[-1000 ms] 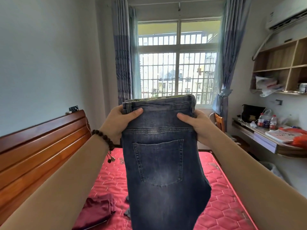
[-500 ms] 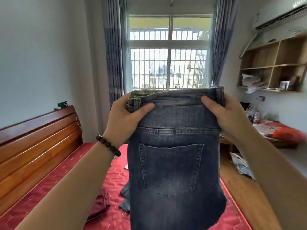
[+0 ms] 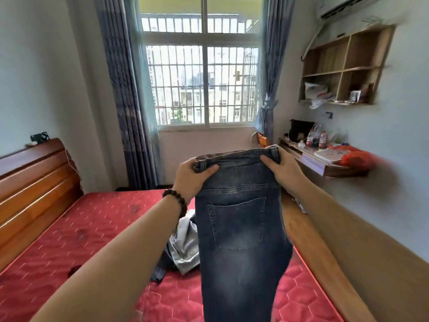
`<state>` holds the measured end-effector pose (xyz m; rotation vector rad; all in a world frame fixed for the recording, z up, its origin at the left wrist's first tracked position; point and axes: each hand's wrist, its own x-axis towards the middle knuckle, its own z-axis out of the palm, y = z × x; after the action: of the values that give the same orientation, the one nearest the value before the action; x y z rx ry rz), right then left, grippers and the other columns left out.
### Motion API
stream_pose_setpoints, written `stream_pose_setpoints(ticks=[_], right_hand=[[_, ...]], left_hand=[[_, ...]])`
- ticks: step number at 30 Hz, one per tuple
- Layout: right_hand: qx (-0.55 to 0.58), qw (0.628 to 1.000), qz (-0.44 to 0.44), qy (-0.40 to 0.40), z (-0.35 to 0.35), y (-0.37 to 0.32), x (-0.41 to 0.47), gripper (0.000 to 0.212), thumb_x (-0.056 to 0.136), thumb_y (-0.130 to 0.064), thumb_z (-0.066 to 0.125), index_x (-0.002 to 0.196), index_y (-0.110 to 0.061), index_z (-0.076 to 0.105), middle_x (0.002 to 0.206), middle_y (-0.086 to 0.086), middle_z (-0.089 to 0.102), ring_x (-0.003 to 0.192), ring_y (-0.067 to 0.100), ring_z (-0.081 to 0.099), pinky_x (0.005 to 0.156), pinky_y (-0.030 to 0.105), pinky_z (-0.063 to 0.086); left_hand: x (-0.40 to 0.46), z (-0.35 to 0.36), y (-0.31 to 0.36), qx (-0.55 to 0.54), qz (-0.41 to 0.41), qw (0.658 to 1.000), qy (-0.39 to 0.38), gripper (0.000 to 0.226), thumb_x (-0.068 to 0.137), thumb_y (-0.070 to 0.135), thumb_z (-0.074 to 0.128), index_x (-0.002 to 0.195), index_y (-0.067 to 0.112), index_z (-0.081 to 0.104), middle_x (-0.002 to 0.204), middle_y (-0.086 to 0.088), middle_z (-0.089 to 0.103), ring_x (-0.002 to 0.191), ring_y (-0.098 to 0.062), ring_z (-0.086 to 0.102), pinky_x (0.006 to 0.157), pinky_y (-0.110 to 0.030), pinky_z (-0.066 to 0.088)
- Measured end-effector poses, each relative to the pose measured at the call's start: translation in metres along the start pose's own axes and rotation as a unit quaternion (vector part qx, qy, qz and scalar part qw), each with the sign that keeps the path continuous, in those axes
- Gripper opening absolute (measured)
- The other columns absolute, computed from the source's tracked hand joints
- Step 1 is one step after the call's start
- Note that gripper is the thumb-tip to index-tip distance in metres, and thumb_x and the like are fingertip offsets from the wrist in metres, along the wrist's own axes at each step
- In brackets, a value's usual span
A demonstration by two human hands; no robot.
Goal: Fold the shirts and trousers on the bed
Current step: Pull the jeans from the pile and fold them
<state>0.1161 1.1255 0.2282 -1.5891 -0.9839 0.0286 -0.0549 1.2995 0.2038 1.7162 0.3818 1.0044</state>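
A pair of dark blue jeans (image 3: 239,240) hangs in the air over the bed, back pocket facing me. My left hand (image 3: 190,176) grips the left end of the waistband, and a bead bracelet sits on that wrist. My right hand (image 3: 279,169) grips the right end of the waistband. The legs drop out of view at the bottom edge. On the red mattress (image 3: 88,231) behind the jeans lies a crumpled light grey garment (image 3: 185,247) with a darker piece under it.
A wooden headboard (image 3: 34,182) runs along the left. The bed's wooden side rail (image 3: 313,252) runs on the right, with a cluttered wall desk (image 3: 325,159) and a shelf unit (image 3: 343,66) beyond it. A barred window (image 3: 202,73) faces me.
The jeans and both hands have come down lower in view, and the view has dropped toward the bed. The grey garment now shows beside the jeans; the maroon garment is out of sight.
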Motion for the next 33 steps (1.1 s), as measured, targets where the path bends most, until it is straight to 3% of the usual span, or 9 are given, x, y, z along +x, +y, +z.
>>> stream_pose_setpoints(ticks=[4, 8, 10, 14, 17, 20, 28, 33], right_hand=[[-0.039, 0.999, -0.008, 0.019, -0.023, 0.057, 0.002, 0.009, 0.093, -0.014, 0.061, 0.101, -0.015, 0.061, 0.091, -0.008, 0.063, 0.082, -0.004, 0.055, 0.068, 0.005, 0.038], [-0.078, 0.995, -0.003, 0.060, -0.048, 0.115, 0.018, 0.019, 0.091, -0.020, 0.062, 0.105, -0.008, 0.057, 0.091, -0.005, 0.060, 0.077, 0.002, 0.051, 0.065, 0.002, 0.034], [-0.081, 0.994, 0.002, 0.068, -0.065, 0.146, 0.030, 0.018, 0.092, -0.023, 0.061, 0.103, -0.010, 0.053, 0.086, -0.009, 0.058, 0.076, -0.001, 0.051, 0.066, -0.001, 0.034], [-0.089, 0.993, -0.001, 0.076, -0.084, 0.184, 0.045, 0.017, 0.093, -0.022, 0.060, 0.098, -0.016, 0.046, 0.079, -0.018, 0.051, 0.073, -0.007, 0.049, 0.062, -0.002, 0.032], [-0.086, 0.994, 0.010, 0.066, -0.090, 0.213, 0.060, 0.016, 0.093, -0.019, 0.060, 0.099, -0.014, 0.046, 0.079, -0.019, 0.050, 0.072, -0.015, 0.051, 0.063, -0.003, 0.032], [-0.075, 0.995, 0.025, 0.054, -0.084, 0.241, 0.077, 0.017, 0.093, -0.020, 0.060, 0.100, -0.008, 0.050, 0.080, -0.017, 0.052, 0.075, -0.023, 0.049, 0.064, -0.002, 0.033], [-0.078, 0.995, 0.051, 0.022, -0.028, 0.299, 0.136, 0.013, 0.093, -0.019, 0.059, 0.103, -0.015, 0.051, 0.085, -0.018, 0.053, 0.077, -0.008, 0.051, 0.066, -0.003, 0.035], [-0.096, 0.993, 0.063, 0.029, 0.017, 0.340, 0.179, 0.012, 0.093, -0.022, 0.061, 0.100, -0.015, 0.053, 0.085, -0.018, 0.056, 0.078, -0.011, 0.054, 0.068, -0.001, 0.037]], left_hand=[[0.004, 0.047, -0.037, 0.091, 0.061, 0.994, 0.017, 0.026, 0.074, 0.027, 0.081, 0.092, 0.013, 0.069, 0.090, -0.001, 0.072, 0.085, -0.018, 0.067, 0.082, -0.039, 0.055], [0.014, 0.104, -0.064, 0.141, 0.088, 0.985, 0.039, 0.027, 0.075, 0.028, 0.080, 0.087, 0.011, 0.063, 0.080, 0.007, 0.066, 0.072, -0.005, 0.059, 0.072, -0.023, 0.050], [0.024, 0.138, -0.080, 0.158, 0.089, 0.982, 0.059, 0.029, 0.075, 0.031, 0.079, 0.086, 0.012, 0.061, 0.079, 0.007, 0.066, 0.073, -0.007, 0.059, 0.069, -0.019, 0.047], [0.040, 0.177, -0.103, 0.175, 0.080, 0.979, 0.066, 0.029, 0.076, 0.032, 0.078, 0.087, 0.011, 0.061, 0.079, 0.007, 0.066, 0.074, -0.010, 0.061, 0.068, -0.018, 0.048], [0.053, 0.198, -0.124, 0.178, 0.059, 0.980, 0.066, 0.031, 0.076, 0.031, 0.078, 0.090, 0.009, 0.063, 0.082, 0.003, 0.067, 0.077, -0.014, 0.062, 0.071, -0.025, 0.050], [0.068, 0.206, -0.147, 0.179, 0.026, 0.981, 0.064, 0.030, 0.076, 0.031, 0.078, 0.092, 0.009, 0.064, 0.084, 0.004, 0.067, 0.079, -0.012, 0.062, 0.074, -0.028, 0.051], [0.134, 0.186, -0.224, 0.163, -0.017, 0.986, 0.035, 0.025, 0.076, 0.029, 0.079, 0.091, 0.015, 0.065, 0.085, 0.007, 0.067, 0.078, -0.008, 0.062, 0.070, -0.015, 0.050], [0.195, 0.165, -0.293, 0.164, -0.042, 0.986, -0.005, 0.029, 0.078, 0.032, 0.077, 0.093, 0.012, 0.063, 0.085, 0.005, 0.067, 0.077, -0.011, 0.061, 0.071, -0.021, 0.050]])
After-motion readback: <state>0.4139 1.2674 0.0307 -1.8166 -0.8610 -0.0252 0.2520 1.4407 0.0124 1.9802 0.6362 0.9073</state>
